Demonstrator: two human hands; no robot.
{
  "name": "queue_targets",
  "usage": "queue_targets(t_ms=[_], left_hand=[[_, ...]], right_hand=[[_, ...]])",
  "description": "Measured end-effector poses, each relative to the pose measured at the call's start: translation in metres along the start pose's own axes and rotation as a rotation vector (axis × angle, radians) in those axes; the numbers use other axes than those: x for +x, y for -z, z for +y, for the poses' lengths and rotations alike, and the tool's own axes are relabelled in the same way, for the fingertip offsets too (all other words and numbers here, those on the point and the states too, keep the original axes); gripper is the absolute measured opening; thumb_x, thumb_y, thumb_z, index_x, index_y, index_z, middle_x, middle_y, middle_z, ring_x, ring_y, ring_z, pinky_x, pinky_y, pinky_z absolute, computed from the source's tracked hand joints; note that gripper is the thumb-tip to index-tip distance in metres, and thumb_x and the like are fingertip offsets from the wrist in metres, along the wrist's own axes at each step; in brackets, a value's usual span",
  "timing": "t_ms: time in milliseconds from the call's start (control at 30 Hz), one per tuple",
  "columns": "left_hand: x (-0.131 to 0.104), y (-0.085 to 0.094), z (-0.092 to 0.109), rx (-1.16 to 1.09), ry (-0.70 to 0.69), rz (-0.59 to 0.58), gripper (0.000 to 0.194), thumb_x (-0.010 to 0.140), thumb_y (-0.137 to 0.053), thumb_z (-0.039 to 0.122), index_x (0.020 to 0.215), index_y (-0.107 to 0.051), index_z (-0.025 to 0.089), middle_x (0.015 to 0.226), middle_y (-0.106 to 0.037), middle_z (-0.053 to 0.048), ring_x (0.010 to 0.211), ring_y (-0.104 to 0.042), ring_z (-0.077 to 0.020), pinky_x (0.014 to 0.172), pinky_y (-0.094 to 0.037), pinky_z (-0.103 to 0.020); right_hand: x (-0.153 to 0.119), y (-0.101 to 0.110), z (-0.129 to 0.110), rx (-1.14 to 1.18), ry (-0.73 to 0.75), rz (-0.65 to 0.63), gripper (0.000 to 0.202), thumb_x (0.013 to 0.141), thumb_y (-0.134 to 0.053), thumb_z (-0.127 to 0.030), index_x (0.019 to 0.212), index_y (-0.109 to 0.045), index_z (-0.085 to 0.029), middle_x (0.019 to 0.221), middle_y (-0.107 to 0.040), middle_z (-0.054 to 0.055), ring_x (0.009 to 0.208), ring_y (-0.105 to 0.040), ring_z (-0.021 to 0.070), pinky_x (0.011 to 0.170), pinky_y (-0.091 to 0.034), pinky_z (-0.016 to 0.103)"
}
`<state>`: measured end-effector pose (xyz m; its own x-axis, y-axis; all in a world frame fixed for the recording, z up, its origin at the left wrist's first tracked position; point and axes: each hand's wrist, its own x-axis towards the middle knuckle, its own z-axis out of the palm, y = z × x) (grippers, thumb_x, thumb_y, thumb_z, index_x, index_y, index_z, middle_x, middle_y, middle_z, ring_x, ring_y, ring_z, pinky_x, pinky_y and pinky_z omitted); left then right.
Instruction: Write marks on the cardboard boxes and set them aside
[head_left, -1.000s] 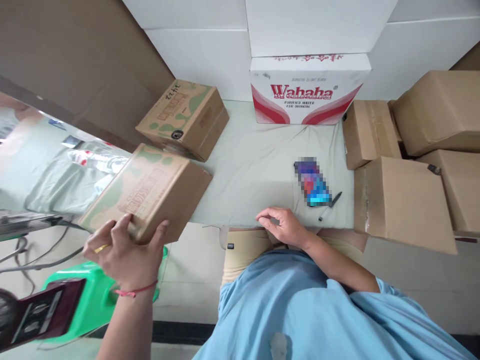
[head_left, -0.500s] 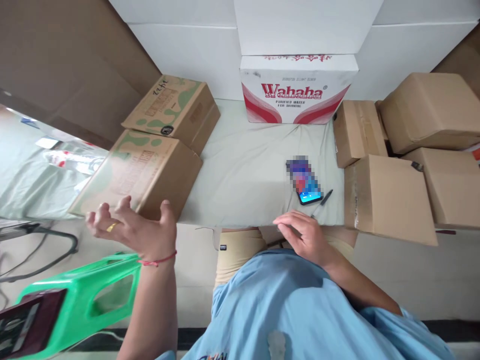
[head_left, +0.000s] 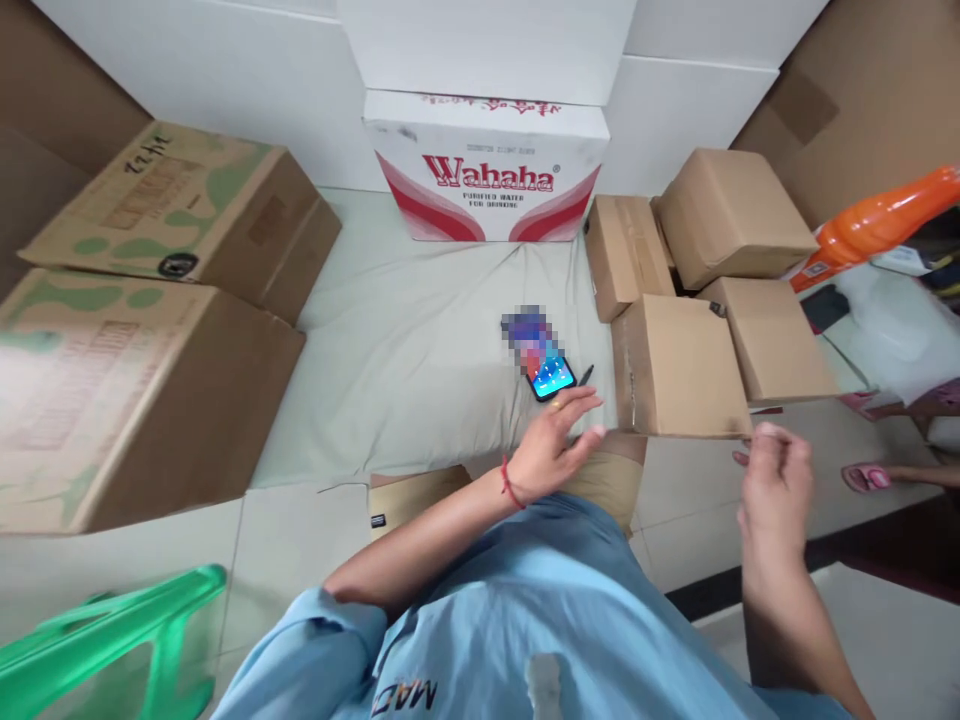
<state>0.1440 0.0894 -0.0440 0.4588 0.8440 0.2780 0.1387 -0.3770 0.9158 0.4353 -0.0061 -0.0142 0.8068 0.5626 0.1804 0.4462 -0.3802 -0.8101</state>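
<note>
"The fingers?"

"Left hand [head_left: 544, 458]: half open, it holds nothing. Right hand [head_left: 778, 485]: partly curled; whether it grips, I cannot tell."

"And the things?"

"Patterned cartons [head_left: 217, 400] at left; brown box [head_left: 694, 370] right of centre, by the right hand. Perhaps they stand aside so the central phone [head_left: 552, 378] and adjacent pen [head_left: 586, 375] are reachable."

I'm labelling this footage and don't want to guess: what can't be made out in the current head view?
All in the head view:
Phone: upper screen pixelated.
Pen: lower part behind the left hand.
Right hand: its curled fingers hide whether they grip the nearest plain carton.
Front green-patterned box: cut by the left edge.
Orange object: cut by the right edge.
Wahaha carton: date print blurred.
</note>
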Motion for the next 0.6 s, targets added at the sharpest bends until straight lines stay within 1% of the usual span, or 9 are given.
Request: queue_targets(t_ms=[33,100,167,233,300,367,467,533,600], left_hand=[[0.011,-0.011,0.0,-0.025,0.003,-0.034,0.047,0.11,-0.059,0.049,0.146,-0.066,0.018,0.158,-0.063,-0.022,0.149,-0.063,-0.0321,0.121,-0.056,-0.052],[0.029,-0.032,0.0,-0.069,0.037,-0.118,0.064,0.109,-0.057,0.054,0.159,-0.055,0.015,0.172,-0.049,-0.025,0.163,-0.046,-0.0349,0.133,-0.042,-0.058],[0.038,-0.051,0.0,-0.1,0.065,-0.211,0.074,0.108,-0.056,0.056,0.165,-0.047,0.011,0.176,-0.042,-0.027,0.168,-0.038,-0.0351,0.138,-0.035,-0.058],[0.037,-0.064,0.0,-0.119,0.063,-0.264,0.082,0.105,-0.06,0.057,0.169,-0.041,0.01,0.177,-0.039,-0.027,0.17,-0.034,-0.0346,0.139,-0.032,-0.057],[0.029,-0.069,0.002,-0.134,0.044,-0.264,0.087,0.102,-0.065,0.058,0.171,-0.038,0.012,0.178,-0.038,-0.027,0.17,-0.034,-0.0344,0.139,-0.033,-0.057],[0.017,-0.066,0.006,-0.169,0.015,-0.261,0.087,0.101,-0.067,0.059,0.17,-0.039,0.013,0.177,-0.04,-0.027,0.169,-0.036,-0.0353,0.138,-0.034,-0.058],[-0.001,-0.049,0.014,-0.231,0.001,-0.216,0.084,0.099,-0.071,0.063,0.166,-0.047,0.017,0.173,-0.045,-0.027,0.166,-0.041,-0.0377,0.136,-0.036,-0.059],[-0.009,-0.034,0.021,-0.276,0.07,-0.122,0.091,0.094,-0.078,0.066,0.166,-0.045,0.022,0.174,-0.043,-0.025,0.165,-0.039,-0.0403,0.132,-0.041,-0.061],[-0.016,-0.017,0.027,-0.345,0.181,-0.018,0.106,0.087,-0.084,0.07,0.17,-0.036,0.026,0.177,-0.034,-0.023,0.166,-0.034,-0.0436,0.124,-0.05,-0.061]], right_hand=[[-0.002,-0.004,0.004,0.079,-0.094,-0.011,0.068,0.087,-0.066,-0.086,0.112,-0.066,-0.022,0.106,-0.069,0.007,0.102,-0.069,0.0252,0.085,-0.061,0.043],[-0.004,-0.012,0.005,0.244,-0.266,-0.067,0.075,0.077,-0.073,-0.091,0.112,-0.067,-0.024,0.115,-0.07,0.006,0.107,-0.068,0.0249,0.079,-0.062,0.038],[-0.002,-0.02,0.002,0.422,-0.429,-0.209,0.082,0.067,-0.08,-0.091,0.118,-0.068,-0.028,0.127,-0.071,0.006,0.11,-0.069,0.0261,0.075,-0.064,0.039],[0.0,-0.025,0.0,0.577,-0.557,-0.331,0.085,0.059,-0.09,-0.084,0.122,-0.07,-0.031,0.132,-0.071,0.005,0.109,-0.071,0.0276,0.071,-0.067,0.041],[0.0,-0.024,0.0,0.669,-0.619,-0.362,0.08,0.056,-0.099,-0.069,0.12,-0.073,-0.03,0.13,-0.074,0.005,0.104,-0.073,0.0265,0.07,-0.068,0.04],[-0.005,-0.019,0.003,0.714,-0.637,-0.329,0.068,0.058,-0.1,-0.055,0.116,-0.076,-0.028,0.124,-0.077,0.004,0.1,-0.074,0.0235,0.068,-0.068,0.035],[-0.026,-0.009,0.005,0.746,-0.595,-0.307,0.053,0.066,-0.095,-0.045,0.113,-0.078,-0.027,0.118,-0.081,0.003,0.097,-0.075,0.0214,0.068,-0.066,0.031],[-0.046,-0.009,-0.001,0.754,-0.534,-0.338,0.05,0.071,-0.092,-0.043,0.117,-0.078,-0.028,0.117,-0.083,0.004,0.101,-0.077,0.0232,0.075,-0.068,0.034],[-0.067,-0.017,-0.014,0.769,-0.484,-0.41,0.056,0.076,-0.09,-0.045,0.127,-0.076,-0.029,0.122,-0.083,0.006,0.109,-0.078,0.0272,0.09,-0.068,0.042]])
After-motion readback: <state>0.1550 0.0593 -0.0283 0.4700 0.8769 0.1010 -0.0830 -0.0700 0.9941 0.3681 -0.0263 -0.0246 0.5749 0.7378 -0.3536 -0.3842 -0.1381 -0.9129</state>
